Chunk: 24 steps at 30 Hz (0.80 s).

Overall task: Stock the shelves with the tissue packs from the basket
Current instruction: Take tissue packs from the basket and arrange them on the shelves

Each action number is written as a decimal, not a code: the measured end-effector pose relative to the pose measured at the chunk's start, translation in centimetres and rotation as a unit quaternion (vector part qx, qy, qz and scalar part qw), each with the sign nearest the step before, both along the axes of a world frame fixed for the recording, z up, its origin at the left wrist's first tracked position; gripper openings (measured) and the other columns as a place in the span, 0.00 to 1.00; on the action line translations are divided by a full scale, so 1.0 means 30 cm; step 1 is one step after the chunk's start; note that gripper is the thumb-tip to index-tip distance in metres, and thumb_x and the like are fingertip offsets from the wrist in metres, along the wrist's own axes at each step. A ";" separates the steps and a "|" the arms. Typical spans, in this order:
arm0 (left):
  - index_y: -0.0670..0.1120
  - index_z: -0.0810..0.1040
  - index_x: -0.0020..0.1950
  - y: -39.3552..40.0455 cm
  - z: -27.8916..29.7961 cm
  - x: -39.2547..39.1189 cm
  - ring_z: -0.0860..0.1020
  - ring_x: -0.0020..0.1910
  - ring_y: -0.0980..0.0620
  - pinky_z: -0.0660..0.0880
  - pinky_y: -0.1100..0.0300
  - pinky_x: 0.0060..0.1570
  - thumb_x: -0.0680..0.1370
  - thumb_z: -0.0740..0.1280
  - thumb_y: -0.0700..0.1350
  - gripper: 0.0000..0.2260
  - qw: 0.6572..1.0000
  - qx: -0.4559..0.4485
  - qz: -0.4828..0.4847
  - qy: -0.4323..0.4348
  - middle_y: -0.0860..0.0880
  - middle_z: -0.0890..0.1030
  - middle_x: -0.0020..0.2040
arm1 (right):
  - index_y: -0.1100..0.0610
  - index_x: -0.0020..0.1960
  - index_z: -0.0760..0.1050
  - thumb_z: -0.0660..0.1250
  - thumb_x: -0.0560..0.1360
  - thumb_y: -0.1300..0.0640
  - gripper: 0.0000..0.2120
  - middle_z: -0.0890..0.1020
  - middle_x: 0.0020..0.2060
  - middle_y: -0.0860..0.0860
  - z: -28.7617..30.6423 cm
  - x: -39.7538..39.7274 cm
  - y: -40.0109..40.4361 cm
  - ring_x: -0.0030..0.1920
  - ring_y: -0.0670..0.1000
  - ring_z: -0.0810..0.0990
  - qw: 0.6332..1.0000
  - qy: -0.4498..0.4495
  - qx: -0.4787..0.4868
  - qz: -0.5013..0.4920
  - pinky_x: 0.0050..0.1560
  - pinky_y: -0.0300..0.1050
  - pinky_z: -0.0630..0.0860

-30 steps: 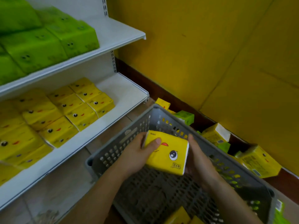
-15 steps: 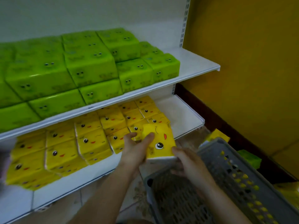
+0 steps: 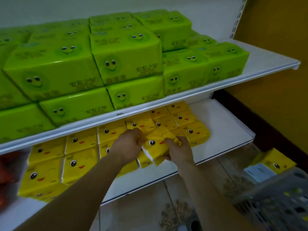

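Observation:
Both my hands hold one yellow tissue pack (image 3: 155, 144) over the lower white shelf (image 3: 221, 130). My left hand (image 3: 128, 145) grips its left end and my right hand (image 3: 179, 150) grips its right end. The pack is tilted, lying on top of the row of yellow tissue packs (image 3: 78, 147) that stand on that shelf. The grey basket (image 3: 275, 200) is at the lower right on the floor, only its corner showing.
Green tissue packs (image 3: 116, 60) fill the upper shelf (image 3: 266, 62). One yellow pack (image 3: 276, 162) lies on the floor behind the basket. A yellow wall (image 3: 275, 80) closes the right side. Bare shelf space lies right of the yellow row. Something red (image 3: 6, 170) sits at far left.
My hands carried the yellow pack from above the basket leftwards and forwards onto the lower shelf's yellow row. The view swung left towards the shelves.

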<state>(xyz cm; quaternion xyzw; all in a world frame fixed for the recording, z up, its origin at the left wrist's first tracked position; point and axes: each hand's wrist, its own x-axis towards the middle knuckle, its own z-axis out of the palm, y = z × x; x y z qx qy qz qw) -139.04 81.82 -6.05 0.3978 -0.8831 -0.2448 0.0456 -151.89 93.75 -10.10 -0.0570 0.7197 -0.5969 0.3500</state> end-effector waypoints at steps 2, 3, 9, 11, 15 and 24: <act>0.50 0.74 0.66 -0.015 -0.064 0.041 0.75 0.60 0.41 0.74 0.50 0.58 0.81 0.60 0.52 0.15 0.997 -0.039 -0.025 -0.068 0.43 0.76 0.63 | 0.50 0.57 0.72 0.69 0.60 0.38 0.29 0.79 0.46 0.53 -0.081 0.019 -0.055 0.48 0.60 0.80 0.999 0.013 0.037 -0.012 0.48 0.62 0.81; 0.51 0.72 0.68 -0.015 -0.086 0.058 0.73 0.63 0.41 0.73 0.50 0.60 0.81 0.60 0.54 0.17 0.994 -0.046 -0.031 -0.091 0.44 0.74 0.65 | 0.52 0.58 0.72 0.69 0.62 0.39 0.28 0.79 0.44 0.53 -0.105 0.035 -0.079 0.48 0.61 0.80 0.999 0.017 0.045 -0.022 0.50 0.62 0.80; 0.52 0.61 0.78 0.003 -0.146 0.122 0.59 0.76 0.45 0.62 0.53 0.73 0.82 0.56 0.56 0.24 0.981 -0.093 -0.102 -0.135 0.46 0.62 0.77 | 0.61 0.67 0.68 0.65 0.77 0.46 0.24 0.78 0.60 0.60 -0.170 0.100 -0.156 0.60 0.63 0.76 0.968 0.188 0.164 -0.010 0.52 0.51 0.73; 0.50 0.57 0.79 0.008 -0.143 0.134 0.54 0.78 0.45 0.58 0.54 0.74 0.83 0.54 0.54 0.25 0.975 -0.106 -0.120 -0.155 0.45 0.57 0.79 | 0.61 0.67 0.68 0.64 0.78 0.45 0.26 0.77 0.60 0.61 -0.183 0.098 -0.165 0.60 0.63 0.76 0.958 0.223 0.182 0.011 0.54 0.52 0.74; 0.47 0.61 0.77 0.033 -0.111 0.146 0.56 0.77 0.44 0.62 0.51 0.73 0.83 0.55 0.54 0.24 0.972 -0.143 -0.109 -0.154 0.44 0.60 0.77 | 0.58 0.60 0.75 0.58 0.79 0.41 0.23 0.79 0.56 0.61 -0.147 0.064 -0.122 0.57 0.62 0.77 0.927 0.296 0.212 0.085 0.51 0.51 0.72; 0.48 0.79 0.46 0.306 0.003 -0.068 0.78 0.46 0.47 0.76 0.50 0.42 0.77 0.60 0.51 0.10 0.964 -0.050 -0.179 0.190 0.49 0.80 0.44 | 0.52 0.50 0.80 0.63 0.80 0.50 0.09 0.82 0.42 0.45 0.137 0.021 0.273 0.44 0.46 0.80 0.921 0.383 0.066 -0.030 0.45 0.42 0.72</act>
